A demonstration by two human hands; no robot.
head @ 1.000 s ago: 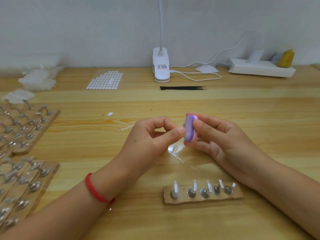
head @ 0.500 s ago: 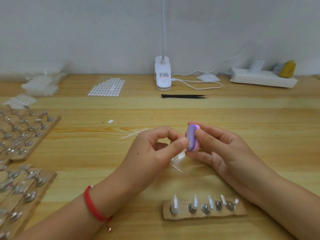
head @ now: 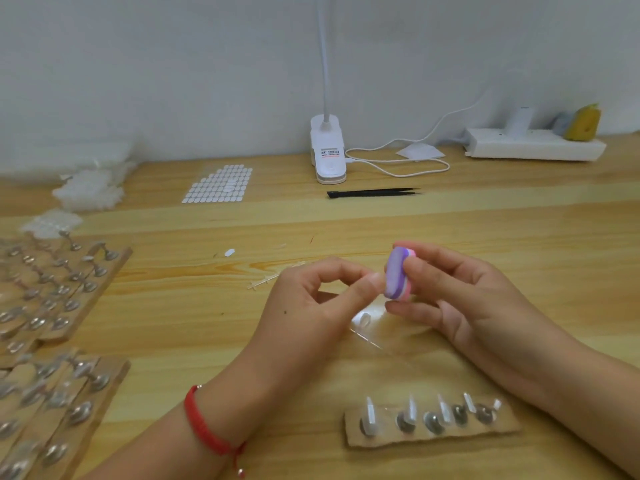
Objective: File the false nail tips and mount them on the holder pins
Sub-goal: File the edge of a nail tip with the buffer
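Note:
My right hand (head: 460, 303) grips a small purple and pink buffer block (head: 397, 277) upright between thumb and fingers. My left hand (head: 311, 306) pinches something tiny between thumb and forefinger, pressed against the block's purple face; it is hidden by my fingertips. A clear false nail tip (head: 362, 319) lies on the table just below the hands, beside a clear plastic strip (head: 369, 339). In front of me lies a cardboard holder strip (head: 433, 436) with several metal pins, clear tips standing on them.
Wooden boards with many pins and mounted tips (head: 52, 306) fill the left side. Black tweezers (head: 374, 193), a sheet of white adhesive dots (head: 218, 184), a clip lamp base (head: 328, 157) with cable, a white power strip (head: 533, 144) and a pile of clear tips (head: 88, 190) lie farther back.
Both hands appear lower in the frame as the view tilts up; the grip on the block and the pinch stay the same.

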